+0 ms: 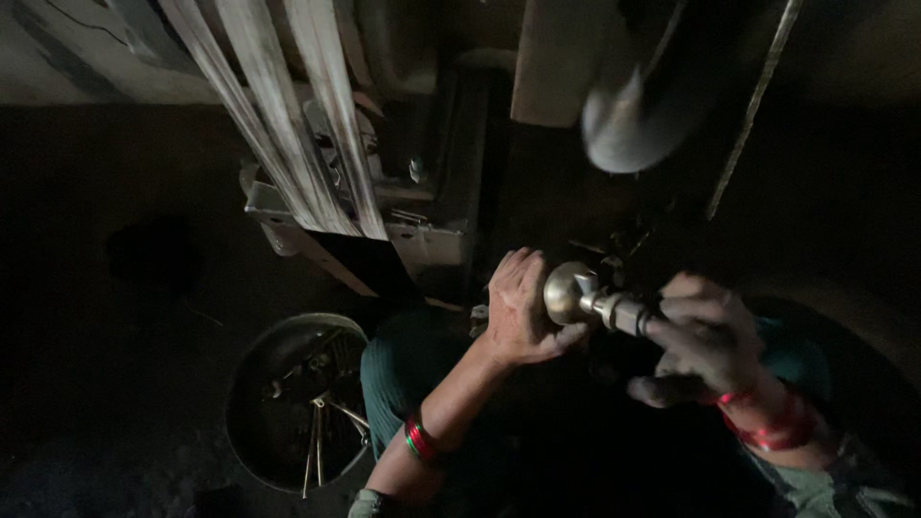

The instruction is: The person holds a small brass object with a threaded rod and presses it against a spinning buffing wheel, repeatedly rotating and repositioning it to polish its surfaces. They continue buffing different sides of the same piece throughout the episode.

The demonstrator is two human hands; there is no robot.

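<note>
Hands in a dim workshop hold one brass fitting [587,299] between them. The left hand [519,309] wraps its grip around the rounded, domed end; the right hand [705,341] pinches the narrower ribbed stem, its grip closed on it. Just above the grips a blurred grey buffing wheel [633,115] hangs. Up and left of them, pale drive belts [307,134] run over a metal machine frame [422,235]. Down and left, a round metal pan [251,384] holds thin metal pieces.

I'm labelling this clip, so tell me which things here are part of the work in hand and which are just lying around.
In hand:
left hand cupping the round brass fitting
right hand on its stem
spinning wheel above

Lying about:
round metal pan of small parts
belt
</note>
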